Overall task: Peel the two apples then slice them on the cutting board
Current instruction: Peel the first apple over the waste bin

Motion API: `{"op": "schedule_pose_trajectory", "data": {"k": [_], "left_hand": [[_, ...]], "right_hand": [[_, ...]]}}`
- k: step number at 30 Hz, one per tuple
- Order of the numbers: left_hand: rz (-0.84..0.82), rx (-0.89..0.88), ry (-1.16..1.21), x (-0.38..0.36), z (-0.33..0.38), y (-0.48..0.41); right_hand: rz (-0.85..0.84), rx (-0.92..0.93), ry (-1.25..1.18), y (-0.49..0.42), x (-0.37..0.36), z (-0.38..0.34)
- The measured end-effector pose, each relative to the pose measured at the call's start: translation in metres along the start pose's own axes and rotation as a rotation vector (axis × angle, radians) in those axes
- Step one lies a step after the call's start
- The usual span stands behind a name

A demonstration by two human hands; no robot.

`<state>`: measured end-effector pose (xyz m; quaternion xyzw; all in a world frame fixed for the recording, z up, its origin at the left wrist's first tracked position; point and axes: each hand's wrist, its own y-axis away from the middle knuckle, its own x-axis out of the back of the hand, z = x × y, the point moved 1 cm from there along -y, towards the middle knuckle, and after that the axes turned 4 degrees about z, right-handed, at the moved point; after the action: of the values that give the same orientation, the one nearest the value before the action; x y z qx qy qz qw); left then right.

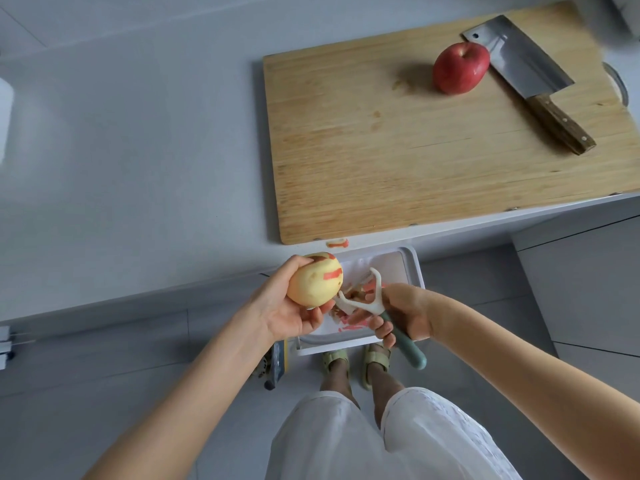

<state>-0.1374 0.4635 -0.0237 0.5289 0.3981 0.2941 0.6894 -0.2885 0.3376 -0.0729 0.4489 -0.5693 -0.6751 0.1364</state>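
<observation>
Left hand (288, 308) holds part-peeled apple (312, 283); right hand (408, 315) grips peeler (373, 304).

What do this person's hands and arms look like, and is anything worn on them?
The left hand and right hand wear no gloves. No sleeve, watch or bracelet shows on either forearm, and no rings on the fingers in view. Lower down are white textured trousers and pale green sandals.

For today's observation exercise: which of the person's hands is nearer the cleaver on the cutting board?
Right. The right hand, gripping the peeler, is down-left of the cleaver; the left hand, holding the part-peeled apple, is farther left.
</observation>
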Motion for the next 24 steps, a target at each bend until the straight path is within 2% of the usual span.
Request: {"op": "schedule_pose_trajectory", "data": {"k": [4,7,8,10,13,15,17,21,24], "left_hand": [[0.066,0.024,0.027,0.004,0.000,-0.005],[0.086,0.022,0.012,0.005,-0.001,-0.007],[0.088,0.018,0.013,0.006,-0.001,-0.008],[0.086,0.010,0.026,0.007,-0.001,-0.008],[0.104,-0.013,0.051,0.006,-0.002,-0.010],[0.115,-0.026,0.058,0.005,-0.003,-0.010],[0.114,-0.041,0.030,0.003,-0.005,-0.011],[0.096,-0.042,-0.024,0.000,-0.007,-0.010],[0.077,-0.021,-0.061,0.002,-0.007,-0.006]], "right_hand": [[-0.217,-0.062,-0.167,0.009,-0.006,-0.002],[-0.205,-0.017,-0.094,0.015,-0.010,-0.003],[-0.136,0.036,-0.032,0.016,-0.013,-0.003],[0.147,0.260,0.156,0.018,-0.019,-0.003],[0.785,0.871,0.705,0.026,-0.036,-0.002],[1.106,1.274,0.978,0.033,-0.044,-0.002],[1.188,1.502,1.092,0.034,-0.050,-0.005],[1.209,1.631,1.184,0.034,-0.053,-0.013],[1.123,1.702,1.168,0.034,-0.051,-0.015]]}}
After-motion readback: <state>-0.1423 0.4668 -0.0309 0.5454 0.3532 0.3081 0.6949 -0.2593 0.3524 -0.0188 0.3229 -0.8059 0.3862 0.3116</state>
